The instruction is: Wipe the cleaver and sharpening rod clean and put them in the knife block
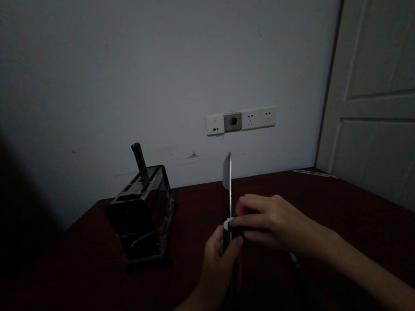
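Observation:
My left hand (219, 266) is closed around the dark handle of a kitchen knife (229, 186), which points up and away from me. Its broad pale blade is seen nearly edge-on, with a light collar where the blade meets the handle. Fingers of my right hand (270, 219) are bent and pressed together at that collar, touching the knife from the right. Something dark sits under those fingertips, but the dim light hides what it is. Left of my hands stands a black knife block (143, 223) with one dark-handled knife (139, 158) upright in a slot.
The dark red table (199, 204) meets a pale wall (139, 71) carrying a row of sockets and a switch (241, 120). A white panelled door (390, 95) stands at the right. Below my right forearm lies a dark object with a shiny part (295, 260), its kind unclear.

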Demonstrator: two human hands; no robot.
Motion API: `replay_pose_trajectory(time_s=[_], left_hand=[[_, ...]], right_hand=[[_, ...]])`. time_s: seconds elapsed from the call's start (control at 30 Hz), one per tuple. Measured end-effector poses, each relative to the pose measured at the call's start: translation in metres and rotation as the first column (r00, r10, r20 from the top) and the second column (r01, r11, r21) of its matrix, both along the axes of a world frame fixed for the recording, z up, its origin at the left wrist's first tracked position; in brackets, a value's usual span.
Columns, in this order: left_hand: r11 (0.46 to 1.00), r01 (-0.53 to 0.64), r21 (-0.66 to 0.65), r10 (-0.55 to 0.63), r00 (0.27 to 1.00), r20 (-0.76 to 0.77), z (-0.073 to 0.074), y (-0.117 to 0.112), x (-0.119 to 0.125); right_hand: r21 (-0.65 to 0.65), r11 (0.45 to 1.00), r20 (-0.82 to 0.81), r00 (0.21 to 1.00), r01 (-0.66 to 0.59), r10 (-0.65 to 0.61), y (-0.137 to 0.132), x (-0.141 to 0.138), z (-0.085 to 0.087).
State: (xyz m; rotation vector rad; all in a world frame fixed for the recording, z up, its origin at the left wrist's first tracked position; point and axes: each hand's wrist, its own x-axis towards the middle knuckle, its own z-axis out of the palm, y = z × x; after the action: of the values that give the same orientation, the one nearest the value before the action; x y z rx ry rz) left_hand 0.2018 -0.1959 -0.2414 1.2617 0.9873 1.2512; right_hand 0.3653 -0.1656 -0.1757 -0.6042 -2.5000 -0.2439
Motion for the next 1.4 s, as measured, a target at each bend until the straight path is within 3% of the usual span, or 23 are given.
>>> replay_pose_trajectory(time_s=[0.17, 0.37, 0.5, 0.7, 0.87, 1.03, 1.2, 1.4], left_hand=[[1.0, -0.006, -0.013, 0.005, 1.0, -0.026, -0.004, 0.001, -0.003], [0.994, -0.039, -0.099, 0.05, 0.992, 0.119, -0.013, 0.005, -0.005], [0.996, -0.025, -0.081, 0.026, 0.999, 0.022, -0.007, 0.005, -0.005], [0.999, 0.035, 0.015, -0.034, 0.998, -0.055, -0.004, 0.002, 0.001], [1.0, -0.027, 0.006, 0.028, 0.991, -0.132, -0.002, 0.002, 0.002], [0.993, -0.093, 0.074, 0.103, 0.984, -0.145, -0.005, 0.003, 0.002], [0.981, -0.16, 0.114, 0.177, 0.972, -0.153, -0.011, 0.002, 0.003], [0.966, -0.202, 0.159, 0.225, 0.964, -0.143, -0.001, 0.001, 0.004]], right_hand=[[-0.045, 0.999, -0.145, 0.989, -0.027, 0.02, 0.003, 0.001, -0.001], [-0.096, 0.992, -0.366, 0.93, -0.085, 0.045, 0.004, 0.003, 0.001], [-0.081, 0.994, -0.384, 0.922, -0.074, 0.038, 0.005, 0.004, 0.003], [-0.046, 0.998, -0.28, 0.958, 0.046, -0.057, 0.0, 0.002, 0.002], [0.011, 0.988, -0.057, 0.986, 0.155, -0.154, -0.005, -0.002, 0.001], [-0.038, 0.99, 0.082, 0.988, 0.135, -0.132, -0.006, -0.009, -0.003], [-0.088, 0.992, 0.084, 0.993, 0.089, -0.081, -0.007, -0.011, -0.005], [-0.122, 0.99, 0.065, 0.996, 0.073, -0.065, -0.006, -0.007, -0.003]])
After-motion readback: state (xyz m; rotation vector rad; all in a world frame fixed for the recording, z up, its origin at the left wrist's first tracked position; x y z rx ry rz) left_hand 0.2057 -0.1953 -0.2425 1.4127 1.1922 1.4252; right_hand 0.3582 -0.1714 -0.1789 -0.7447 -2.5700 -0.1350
